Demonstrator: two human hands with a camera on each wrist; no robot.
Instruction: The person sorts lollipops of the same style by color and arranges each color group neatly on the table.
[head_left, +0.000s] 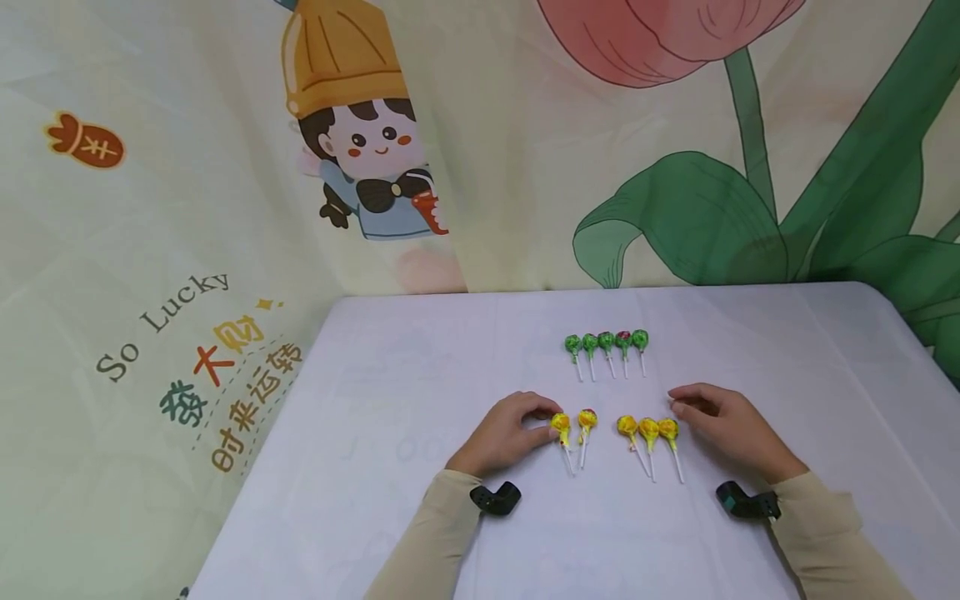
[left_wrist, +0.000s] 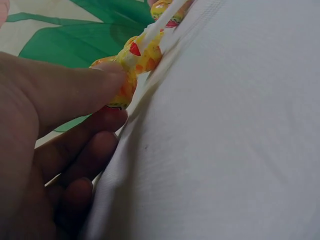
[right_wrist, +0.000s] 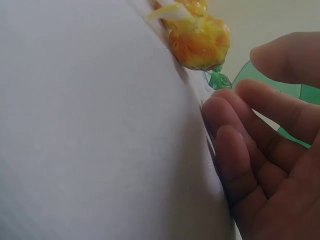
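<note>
My left hand [head_left: 510, 433] pinches the head of a yellow lollipop [head_left: 560, 422] between thumb and fingers. In the left wrist view the thumb presses on that lollipop's yellow and orange wrapper [left_wrist: 129, 90]. Just right of it lies another yellow lollipop [head_left: 587, 418]. Three more yellow lollipops [head_left: 648, 429] lie side by side further right, sticks toward me. Beside the rightmost of them is my right hand [head_left: 738, 429], fingers bent loosely and holding nothing. In the right wrist view a gap separates its fingertips from the nearest yellow wrapper [right_wrist: 200, 42].
Several green-wrapped lollipops [head_left: 607, 340] form a row farther back on the white-covered table [head_left: 405, 375]. Behind the table hangs a printed cloth [head_left: 510, 167] with a cartoon figure and a large flower. A black wrist device [head_left: 495, 498] sits on each wrist.
</note>
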